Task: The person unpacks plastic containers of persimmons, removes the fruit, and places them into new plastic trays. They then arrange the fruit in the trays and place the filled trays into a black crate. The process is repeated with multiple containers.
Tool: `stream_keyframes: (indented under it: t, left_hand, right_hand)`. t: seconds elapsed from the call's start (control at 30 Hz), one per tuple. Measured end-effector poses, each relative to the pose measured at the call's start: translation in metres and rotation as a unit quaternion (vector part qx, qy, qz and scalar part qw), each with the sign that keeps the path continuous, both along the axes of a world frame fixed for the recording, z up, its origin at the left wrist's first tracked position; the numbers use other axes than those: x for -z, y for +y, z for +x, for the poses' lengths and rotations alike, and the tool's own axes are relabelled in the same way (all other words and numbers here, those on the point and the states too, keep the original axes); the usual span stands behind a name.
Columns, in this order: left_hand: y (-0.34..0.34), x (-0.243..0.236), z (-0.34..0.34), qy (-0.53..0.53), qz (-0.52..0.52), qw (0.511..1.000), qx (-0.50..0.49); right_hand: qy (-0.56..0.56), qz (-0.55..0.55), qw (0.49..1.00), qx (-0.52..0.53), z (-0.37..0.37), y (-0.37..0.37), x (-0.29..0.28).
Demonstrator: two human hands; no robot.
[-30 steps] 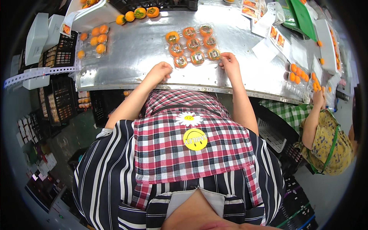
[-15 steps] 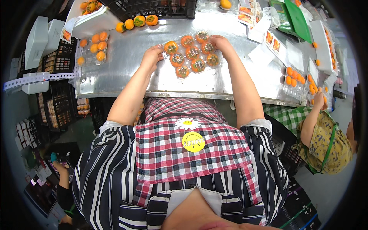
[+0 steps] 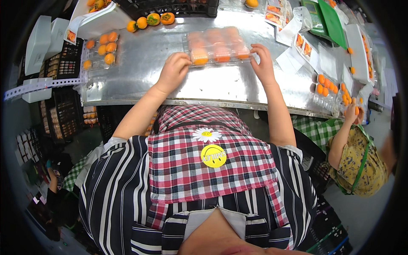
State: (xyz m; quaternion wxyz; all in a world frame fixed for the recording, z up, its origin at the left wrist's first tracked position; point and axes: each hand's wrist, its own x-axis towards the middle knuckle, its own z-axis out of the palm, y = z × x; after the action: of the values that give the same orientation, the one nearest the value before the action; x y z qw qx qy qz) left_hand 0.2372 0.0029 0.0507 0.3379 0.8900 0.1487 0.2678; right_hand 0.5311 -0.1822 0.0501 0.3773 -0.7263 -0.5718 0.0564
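Observation:
A clear plastic pack (image 3: 210,39) of several orange persimmons is blurred by motion above the metal table, level with the black crate's near side. Its near edge shows sharper fruit than its far rows, and no green leaf tops are visible. My left hand (image 3: 174,71) is closed at the near left corner, fingertips bent against the plastic. At the right end, my right hand (image 3: 263,67) has its thumb and fingers curved about the near corner. The exact contact of the right fingertips is hard to make out.
Loose persimmons (image 3: 153,19) line up before a black crate (image 3: 170,9). An open tray of persimmons (image 3: 102,49) lies left, below a white box (image 3: 102,21). Printed labels (image 3: 304,46) and a green container (image 3: 329,23) are right, near a co-worker's hand (image 3: 352,114).
The pack has turned over from leafy tops to plain orange fruit and moved away from me. Both my hands have shifted right and changed their hold at its ends.

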Motion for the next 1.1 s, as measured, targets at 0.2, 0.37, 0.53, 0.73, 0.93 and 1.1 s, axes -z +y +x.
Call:
stream_keyframes:
  t: [0.2,0.37,0.53,0.73,0.93,1.1]
  left_hand:
    - [-0.023,0.018,-0.013,0.075,0.103,0.992,0.014]
    - [-0.033,0.008,-0.009,0.113,0.093,0.989,-0.029]
    - [-0.041,0.014,-0.003,0.118,0.088,0.989,-0.026]
    - [-0.048,0.004,0.000,0.094,0.012,0.995,-0.040]
    - [-0.062,0.004,0.004,0.083,0.003,0.996,-0.021]
    - [-0.067,0.011,0.006,0.087,0.050,0.995,0.003]
  right_hand:
    - [-0.020,-0.134,0.990,0.028,-0.028,-0.038,0.019]
    - [-0.069,-0.094,0.992,0.037,-0.047,-0.050,-0.002]
    - [-0.079,-0.020,0.996,-0.032,-0.058,-0.030,-0.010]
    - [0.574,-0.194,0.788,0.104,-0.100,-0.034,0.016]
    - [0.738,-0.112,0.655,0.113,-0.116,-0.009,0.020]
    - [0.765,-0.101,0.627,0.111,-0.127,-0.011,0.032]
